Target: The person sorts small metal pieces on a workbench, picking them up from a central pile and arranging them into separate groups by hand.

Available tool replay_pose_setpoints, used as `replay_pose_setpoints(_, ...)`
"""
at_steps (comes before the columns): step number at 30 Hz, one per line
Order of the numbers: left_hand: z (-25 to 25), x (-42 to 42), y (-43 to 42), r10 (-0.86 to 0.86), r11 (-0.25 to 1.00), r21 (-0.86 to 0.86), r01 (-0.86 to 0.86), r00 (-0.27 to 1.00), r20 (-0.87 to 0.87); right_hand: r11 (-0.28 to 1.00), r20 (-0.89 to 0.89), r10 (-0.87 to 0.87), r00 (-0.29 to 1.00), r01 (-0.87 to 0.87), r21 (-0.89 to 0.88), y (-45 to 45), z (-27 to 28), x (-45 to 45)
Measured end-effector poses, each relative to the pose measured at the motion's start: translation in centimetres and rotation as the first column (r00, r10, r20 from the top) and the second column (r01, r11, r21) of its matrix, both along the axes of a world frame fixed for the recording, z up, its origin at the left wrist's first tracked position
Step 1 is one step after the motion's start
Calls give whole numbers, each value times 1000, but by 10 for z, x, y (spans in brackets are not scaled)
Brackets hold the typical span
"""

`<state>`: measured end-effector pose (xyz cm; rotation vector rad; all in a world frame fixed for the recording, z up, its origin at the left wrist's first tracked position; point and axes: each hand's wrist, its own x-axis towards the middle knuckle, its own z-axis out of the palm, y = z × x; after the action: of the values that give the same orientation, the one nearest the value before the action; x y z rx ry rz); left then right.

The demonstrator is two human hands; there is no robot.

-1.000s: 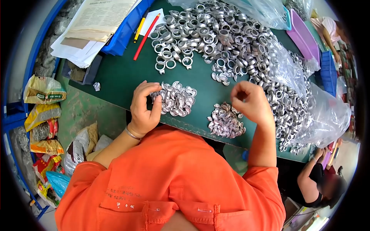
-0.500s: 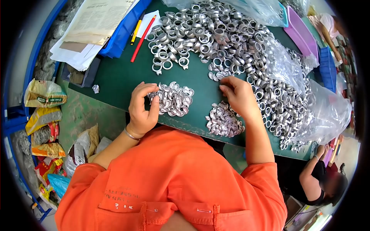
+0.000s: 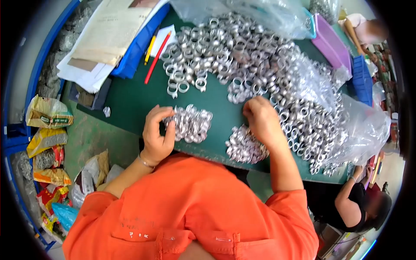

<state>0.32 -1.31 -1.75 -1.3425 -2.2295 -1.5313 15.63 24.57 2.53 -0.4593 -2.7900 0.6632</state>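
Note:
My left hand rests on the green table with thumb and fingers apart. It cups the left side of a heap of small, curved silver metal pieces. My right hand is bent with its fingertips pressed together; whatever may be between them is hidden. Below it, near the table's front edge, lies a second heap of small metal pieces, partly behind the wrist. Just above the right fingertips, a small cluster of similar pieces touches the edge of a large pile of metal rings.
Clear plastic bags drape over the ring pile's right side. A red pencil and a yellow pen lie beside a blue tray with papers. A purple bin stands at the back right. Two other people sit at the right.
The head view has shifted, so the table appears lower. My right hand's fingers have curled inward and closed together. The left hand keeps its place beside the heap.

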Motion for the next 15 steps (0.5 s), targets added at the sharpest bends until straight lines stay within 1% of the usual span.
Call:
replay_pose_setpoints(2,1,0,0,-3,1000,-6,3,1000,-3,1000,-25,0,1000,0,-11,0,-2,0)
replay_pose_setpoints(6,4,1,0,-8,1000,-13,9,1000,21,1000,26,5,1000,-5,12,0,-4,1)
replay_pose_setpoints(8,4,0,1,2,1000,6,-2,1000,7,1000,37,9,999,-10,24,-3,3,0)
replay_pose_setpoints(10,3,1,-1,-2,1000,5,2,1000,26,1000,-17,12,1000,-13,-21,2,3,4)
replay_pose_setpoints(12,5,2,-1,3,1000,1,-3,999,34,961,81,-37,996,57,-270,11,13,9)
replay_pose_setpoints(13,6,2,0,1,1000,2,-1,1000,31,893,208,-90,974,171,-417,12,27,11)
replay_pose_setpoints(14,5,1,0,-4,1000,4,4,1000,24,829,332,-62,941,234,-508,14,41,12)
replay_pose_setpoints(15,4,1,0,-5,1000,4,5,1000,18,835,344,45,938,154,-529,20,44,16)
